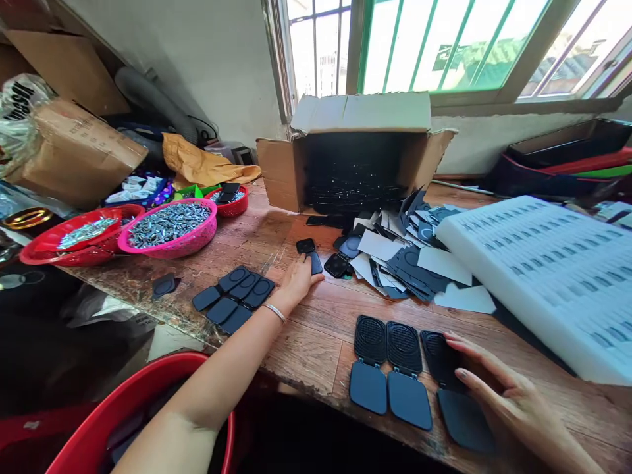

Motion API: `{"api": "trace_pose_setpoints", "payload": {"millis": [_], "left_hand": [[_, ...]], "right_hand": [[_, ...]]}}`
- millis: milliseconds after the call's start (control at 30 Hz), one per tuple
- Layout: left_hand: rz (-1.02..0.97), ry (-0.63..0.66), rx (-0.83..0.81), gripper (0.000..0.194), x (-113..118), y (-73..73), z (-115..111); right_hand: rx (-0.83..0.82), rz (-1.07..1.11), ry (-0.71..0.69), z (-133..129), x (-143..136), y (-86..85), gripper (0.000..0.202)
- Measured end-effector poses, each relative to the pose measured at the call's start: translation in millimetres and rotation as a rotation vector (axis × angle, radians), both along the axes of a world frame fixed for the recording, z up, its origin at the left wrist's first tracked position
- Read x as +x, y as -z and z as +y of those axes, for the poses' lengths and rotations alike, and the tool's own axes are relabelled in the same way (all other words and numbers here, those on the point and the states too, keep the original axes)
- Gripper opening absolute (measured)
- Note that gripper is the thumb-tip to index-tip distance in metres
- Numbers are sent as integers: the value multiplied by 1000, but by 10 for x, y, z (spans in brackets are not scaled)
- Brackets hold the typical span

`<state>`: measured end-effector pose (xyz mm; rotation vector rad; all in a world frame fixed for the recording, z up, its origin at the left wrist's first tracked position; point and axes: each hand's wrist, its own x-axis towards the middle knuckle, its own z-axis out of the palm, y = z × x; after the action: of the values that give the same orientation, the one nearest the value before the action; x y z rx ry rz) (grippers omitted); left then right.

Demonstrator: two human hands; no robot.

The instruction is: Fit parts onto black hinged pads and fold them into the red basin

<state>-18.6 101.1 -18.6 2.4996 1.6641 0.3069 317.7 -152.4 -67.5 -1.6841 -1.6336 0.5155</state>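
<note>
On the wooden tabletop, my left hand [295, 282] reaches forward with its fingers and thumb around a small black hinged case [316, 263]. The case lies unfolded next to a heap of cards. At the near right, my right hand [503, 385] has its fingers spread, with index finger and thumb touching the edge of another unfolded black hinged case [439, 359]. Part of that case is hidden under the hand. Left of it lie two more unfolded cases [386, 345], ridged halves away from me and smooth halves near. Several black cases [241, 289] lie grouped left of my left forearm.
An open cardboard box [279, 172] holds dark stacked pieces at the back. Before it spreads a heap of black and white cards [385, 247]. A white foam tray [538, 263] stands right. Metal parts fill a pink basket [197, 240]; a red tub [148, 382] sits below the edge.
</note>
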Motion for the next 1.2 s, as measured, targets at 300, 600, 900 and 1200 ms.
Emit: {"api": "trace_pose_setpoints", "payload": {"millis": [300, 600, 900, 1200], "left_hand": [[17, -46, 22, 29, -388, -227, -309], [-337, -29, 0, 39, -959, -608, -376], [-488, 474, -537, 25, -443, -299, -157], [-519, 352, -188, 25, 3, 92, -650]], "right_hand": [[-43, 9, 45, 32, -76, -148, 42], [389, -476, -351, 1042, -778, -591, 28], [44, -901, -570, 2612, -1454, -731, 61], [255, -842, -652, 2364, -1573, -954, 53]]}}
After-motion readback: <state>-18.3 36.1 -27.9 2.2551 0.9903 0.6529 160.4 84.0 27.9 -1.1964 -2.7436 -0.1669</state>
